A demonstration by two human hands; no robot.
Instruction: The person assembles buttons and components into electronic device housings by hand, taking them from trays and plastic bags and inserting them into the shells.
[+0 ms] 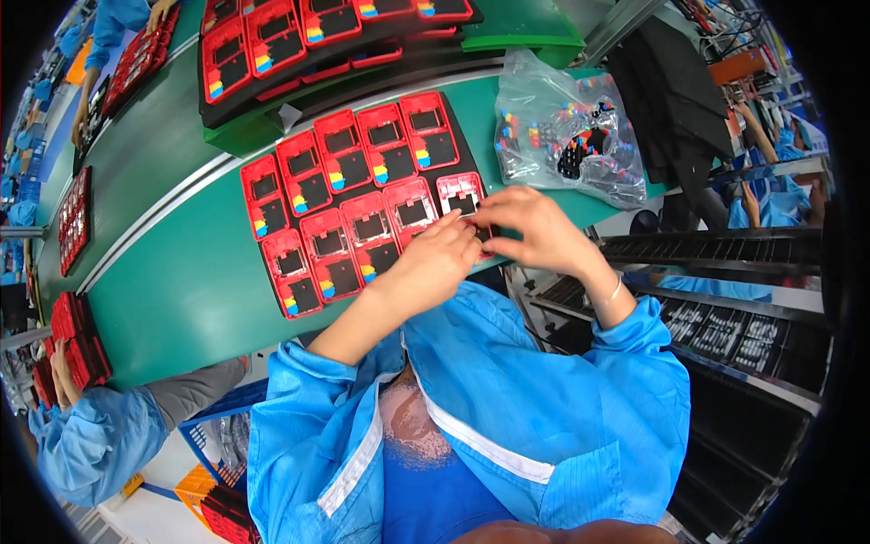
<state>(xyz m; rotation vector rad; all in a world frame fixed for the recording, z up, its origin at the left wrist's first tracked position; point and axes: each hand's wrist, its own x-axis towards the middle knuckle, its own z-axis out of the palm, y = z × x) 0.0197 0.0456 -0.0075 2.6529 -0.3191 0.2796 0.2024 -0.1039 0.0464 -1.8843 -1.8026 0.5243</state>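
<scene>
Both hands meet over a red plastic casing point(456, 185) at the near right end of a black foam tray point(467, 156). My left hand point(437, 258) reaches across it, fingers together and bent down onto its lower half. From the right, my right hand point(536, 232) comes in with curled fingers and thumb at the casing's edge, close to the left fingertips. Whatever the fingertips hold is hidden. Two rows of similar casings fill the tray, each with a dark window; many, such as the near left casing point(288, 263), carry a small blue-and-yellow piece.
A clear plastic bag point(530, 104) of small coloured parts lies right of the tray. Beyond it are black foam sheets point(666, 100). Another loaded tray point(276, 45) sits raised on a green stand point(243, 134). At left, a co-worker's hand point(63, 372) touches stacked red casings point(82, 340).
</scene>
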